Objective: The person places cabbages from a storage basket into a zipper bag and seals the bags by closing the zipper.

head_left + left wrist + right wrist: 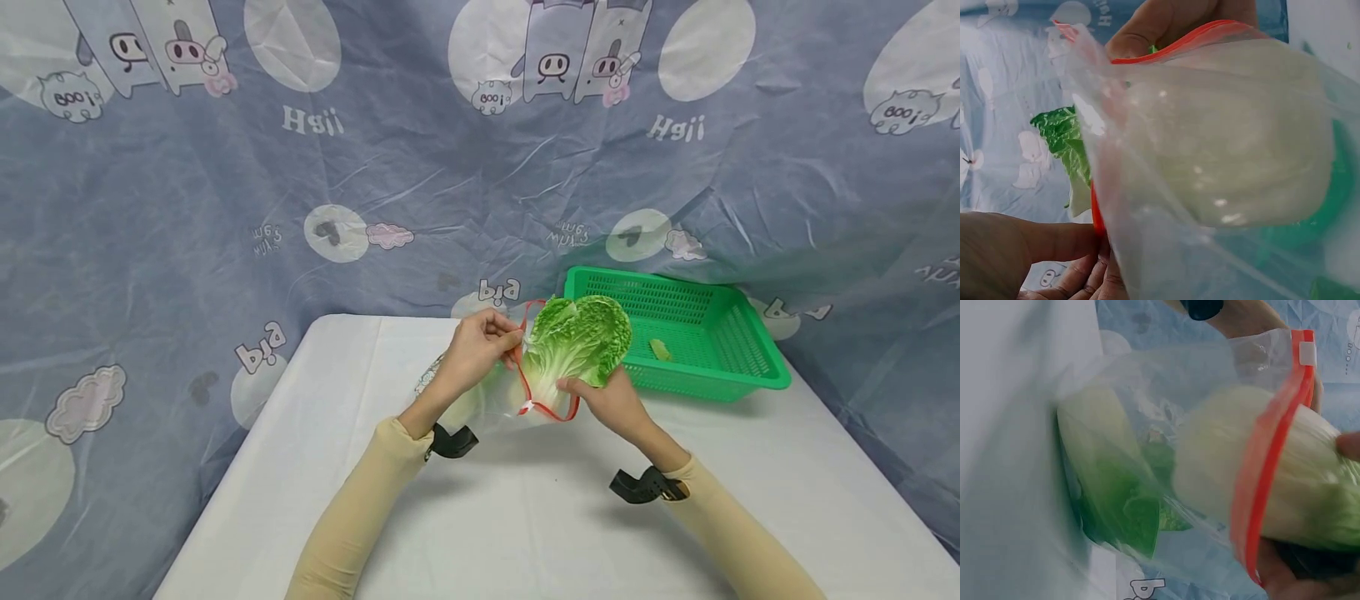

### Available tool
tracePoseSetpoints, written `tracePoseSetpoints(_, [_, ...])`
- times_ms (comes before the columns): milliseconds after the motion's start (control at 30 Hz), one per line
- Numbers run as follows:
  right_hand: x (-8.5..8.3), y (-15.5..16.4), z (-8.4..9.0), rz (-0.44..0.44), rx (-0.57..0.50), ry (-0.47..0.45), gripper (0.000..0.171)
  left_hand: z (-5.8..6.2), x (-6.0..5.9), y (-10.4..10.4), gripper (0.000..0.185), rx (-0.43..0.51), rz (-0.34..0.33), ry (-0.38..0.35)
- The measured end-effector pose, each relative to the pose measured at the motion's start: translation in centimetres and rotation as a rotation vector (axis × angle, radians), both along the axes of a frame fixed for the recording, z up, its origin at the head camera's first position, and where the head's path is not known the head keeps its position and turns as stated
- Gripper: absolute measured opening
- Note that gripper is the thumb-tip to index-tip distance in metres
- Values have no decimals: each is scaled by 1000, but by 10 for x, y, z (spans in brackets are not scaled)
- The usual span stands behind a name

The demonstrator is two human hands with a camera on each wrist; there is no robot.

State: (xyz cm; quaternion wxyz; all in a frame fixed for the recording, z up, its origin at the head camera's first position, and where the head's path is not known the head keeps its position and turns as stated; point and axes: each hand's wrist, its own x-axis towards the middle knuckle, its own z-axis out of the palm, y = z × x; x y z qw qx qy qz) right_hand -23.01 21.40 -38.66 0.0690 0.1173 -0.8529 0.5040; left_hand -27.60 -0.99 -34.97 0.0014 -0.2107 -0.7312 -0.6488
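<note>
A clear zip bag (497, 402) with a red zip edge lies sideways between the hands, its mouth spread toward the right. My left hand (480, 346) pinches the red edge at the far side of the mouth. Gripped in my right hand (617, 408), thumb on top, is a napa cabbage (564, 342). Its pale base is inside the bag, while the frilly green leaves stick out. Deeper in the bag, another pale-and-green cabbage piece (1110, 469) shows through the film. In the left wrist view, the right hand's fingers (1166, 25) appear beyond the red edge.
A green slotted basket (712, 386) stands at the back right, with a small leaf scrap (660, 350) inside. The white-covered table (517, 533) reaches back to a blue-grey patterned curtain (450, 167). Black straps (641, 486) are worn on both wrists.
</note>
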Motion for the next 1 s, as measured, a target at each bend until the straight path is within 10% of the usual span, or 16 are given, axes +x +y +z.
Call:
tracePoseSetpoints(667, [-7,7,-7,430,187,-90,61,3,16,8,7,-148,-16,112])
tracePoseSetpoints(1000, [-11,-6,-27,376,213,-147,53,2,28,20,6,-139,-74,76])
